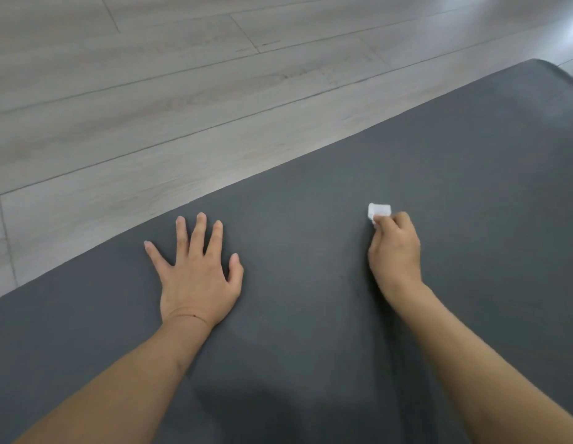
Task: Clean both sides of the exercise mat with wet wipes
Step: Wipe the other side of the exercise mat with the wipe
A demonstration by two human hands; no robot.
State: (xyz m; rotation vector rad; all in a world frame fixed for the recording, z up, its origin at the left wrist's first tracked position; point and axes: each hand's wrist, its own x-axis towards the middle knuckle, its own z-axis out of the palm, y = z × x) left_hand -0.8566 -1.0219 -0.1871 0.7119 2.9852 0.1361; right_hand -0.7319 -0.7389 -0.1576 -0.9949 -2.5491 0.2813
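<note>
A dark grey exercise mat (439, 161) lies flat on the floor and fills the lower right of the head view. My left hand (195, 274) rests flat on the mat with its fingers spread, near the mat's long left edge. My right hand (395, 251) grips a small folded white wet wipe (379, 211) between its fingers and holds it down on the mat's surface. Most of the wipe is hidden under my fingers.
Pale grey wood-plank floor (182, 91) runs along the mat's left edge and beyond its far end. The mat's far corner (541, 64) shows at the upper right. A shadow falls on the mat near the bottom edge.
</note>
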